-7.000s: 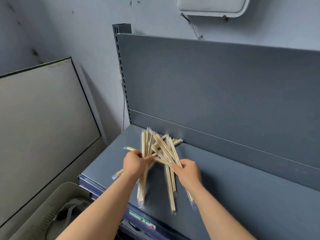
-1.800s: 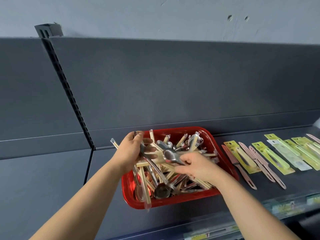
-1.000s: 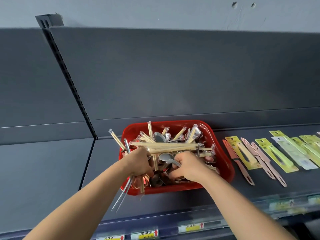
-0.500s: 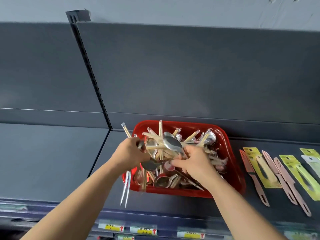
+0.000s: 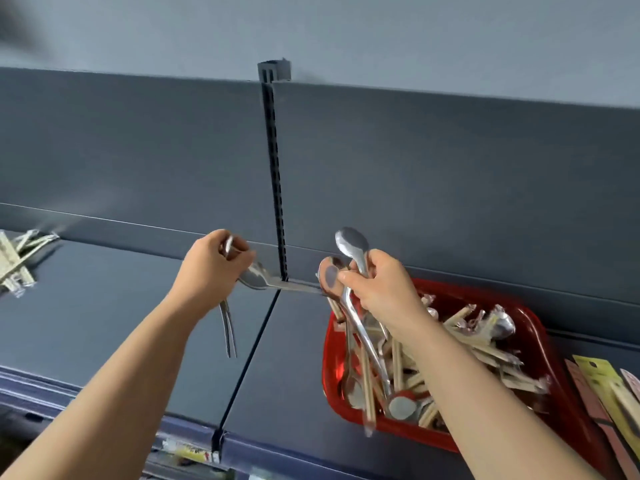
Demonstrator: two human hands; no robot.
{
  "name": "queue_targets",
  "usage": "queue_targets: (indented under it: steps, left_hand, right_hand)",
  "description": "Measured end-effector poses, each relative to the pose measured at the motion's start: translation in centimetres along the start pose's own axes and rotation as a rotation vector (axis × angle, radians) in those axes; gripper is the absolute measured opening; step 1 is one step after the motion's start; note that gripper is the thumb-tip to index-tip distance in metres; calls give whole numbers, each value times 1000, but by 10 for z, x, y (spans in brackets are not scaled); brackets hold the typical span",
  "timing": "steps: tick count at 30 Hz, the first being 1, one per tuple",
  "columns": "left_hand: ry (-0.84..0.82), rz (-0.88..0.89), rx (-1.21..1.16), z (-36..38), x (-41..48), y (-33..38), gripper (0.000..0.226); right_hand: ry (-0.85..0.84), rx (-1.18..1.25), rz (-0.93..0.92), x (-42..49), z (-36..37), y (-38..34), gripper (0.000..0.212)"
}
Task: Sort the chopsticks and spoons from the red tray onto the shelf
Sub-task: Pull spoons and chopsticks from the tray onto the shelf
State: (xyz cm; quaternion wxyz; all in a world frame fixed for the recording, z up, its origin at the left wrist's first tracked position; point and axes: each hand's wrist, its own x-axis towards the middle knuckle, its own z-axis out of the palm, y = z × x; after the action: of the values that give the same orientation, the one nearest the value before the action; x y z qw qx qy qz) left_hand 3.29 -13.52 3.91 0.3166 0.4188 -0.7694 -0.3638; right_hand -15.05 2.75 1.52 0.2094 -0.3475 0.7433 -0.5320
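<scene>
The red tray (image 5: 540, 327) sits on the dark shelf (image 5: 104, 306) at the right, holding wrapped chopsticks (image 5: 485, 344) and metal spoons (image 5: 502, 329). My right hand (image 5: 381, 289) is raised over the tray's left end, shut on a bunch of spoons (image 5: 351, 244) with bowls up and handles hanging down. My left hand (image 5: 211, 268) is left of the tray above the shelf, shut on more spoons (image 5: 254, 277), handles dangling below the fist. A pile of wrapped chopsticks (image 5: 17, 258) lies at the far left of the shelf.
A slotted upright post (image 5: 275, 174) splits the grey back panel between my hands, and a seam (image 5: 249, 355) runs down the shelf below it. Packaged utensils in yellow and pink cards (image 5: 602, 389) lie right of the tray. Price labels (image 5: 190, 452) line the front edge.
Both hands have lifted out of the tray with spoons in them. My left hand has moved left past the tray's edge. The view has swung left, bringing the chopstick pile into sight.
</scene>
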Motion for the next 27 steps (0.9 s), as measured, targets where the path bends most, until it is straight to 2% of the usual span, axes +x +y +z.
queue_targets:
  steps: [4,6,12,18,23,27]
  left_hand:
    - [-64,-69,-6,-40,37,-51,9]
    - [-125,-114,-20,-55,54,-79,10]
    - [-316,-262,-16,-73,84,-162,20]
    - [-493,-171,159,-68,105,-210,22]
    - [-437,-131,114,-55,115,-224,18]
    - [-349,-112,109,-50,116,-232,15]
  right_hand:
    - [-58,16,23,24,78,-15,32]
    - [-54,53,89,33,119,-17,32]
    - [-17,-34,309,43,219,5,36]
    - [25,-248,396,43,271,25,45]
    - [136,-437,396,46,288,26,51]
    - [144,-487,390,47,289,25,39]
